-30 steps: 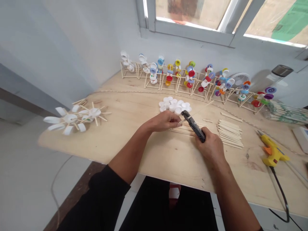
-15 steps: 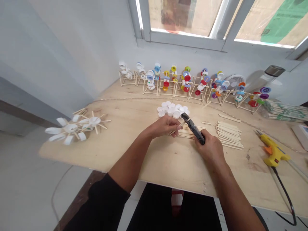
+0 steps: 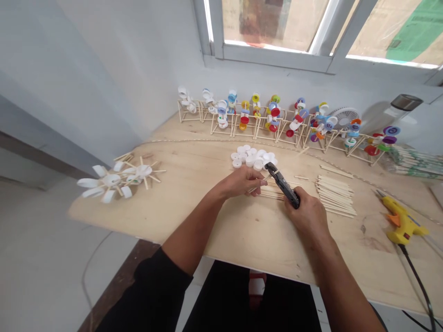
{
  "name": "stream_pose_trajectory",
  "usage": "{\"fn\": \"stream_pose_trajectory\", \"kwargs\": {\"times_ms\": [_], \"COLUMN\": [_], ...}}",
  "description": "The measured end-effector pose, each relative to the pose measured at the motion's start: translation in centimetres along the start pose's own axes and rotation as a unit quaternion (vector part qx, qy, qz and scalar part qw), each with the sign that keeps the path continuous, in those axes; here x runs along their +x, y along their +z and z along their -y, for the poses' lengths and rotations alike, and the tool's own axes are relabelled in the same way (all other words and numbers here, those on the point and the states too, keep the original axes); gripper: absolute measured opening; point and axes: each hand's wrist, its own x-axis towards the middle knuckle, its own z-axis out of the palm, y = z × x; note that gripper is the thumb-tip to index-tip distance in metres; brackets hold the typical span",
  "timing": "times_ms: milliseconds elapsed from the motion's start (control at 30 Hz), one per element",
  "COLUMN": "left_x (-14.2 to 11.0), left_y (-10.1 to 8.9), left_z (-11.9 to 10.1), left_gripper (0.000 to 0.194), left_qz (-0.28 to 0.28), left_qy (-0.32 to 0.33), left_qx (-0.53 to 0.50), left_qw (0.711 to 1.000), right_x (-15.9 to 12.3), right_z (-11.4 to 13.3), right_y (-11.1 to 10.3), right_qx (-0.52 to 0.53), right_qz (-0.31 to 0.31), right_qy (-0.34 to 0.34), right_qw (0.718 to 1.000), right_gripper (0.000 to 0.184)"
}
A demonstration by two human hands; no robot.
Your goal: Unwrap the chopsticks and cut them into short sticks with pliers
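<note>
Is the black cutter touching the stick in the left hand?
Touching: the head view shows the craft stick pinched in the left hand's fingers running into the jaws of the black cutter, gripped in the right hand.

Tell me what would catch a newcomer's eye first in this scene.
The eye goes first to the row of stick frames set with brightly coloured bottle caps, lined up along the back of the plywood board beneath the window. At the centre, the right hand grips a black hand cutter at a wooden stick held by the left hand. Off to the left lies a white bottle-cap wheel, and to the right a yellow hot glue gun.
</note>
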Motion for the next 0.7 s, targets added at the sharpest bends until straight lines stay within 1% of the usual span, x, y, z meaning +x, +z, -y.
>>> {"fn": "stream_pose_trajectory", "kwargs": {"times_ms": [267, 700], "left_x": [0.22, 0.33], "left_y": [0.10, 0.13], "left_z": [0.53, 0.71], "left_gripper": [0.032, 0.032], "left_qz": [-0.001, 0.007], "left_qy": [0.016, 0.032], "left_qx": [-0.012, -0.011], "left_qw": [1.000, 0.999], "right_x": [-0.05, -0.02], "right_z": [0.13, 0.02], "right_y": [-0.21, -0.08], "right_qx": [0.006, 0.004], "right_qz": [0.005, -0.006], "right_qy": [0.007, -0.007], "right_qw": [1.000, 1.000], "right_gripper": [0.017, 0.016]}}
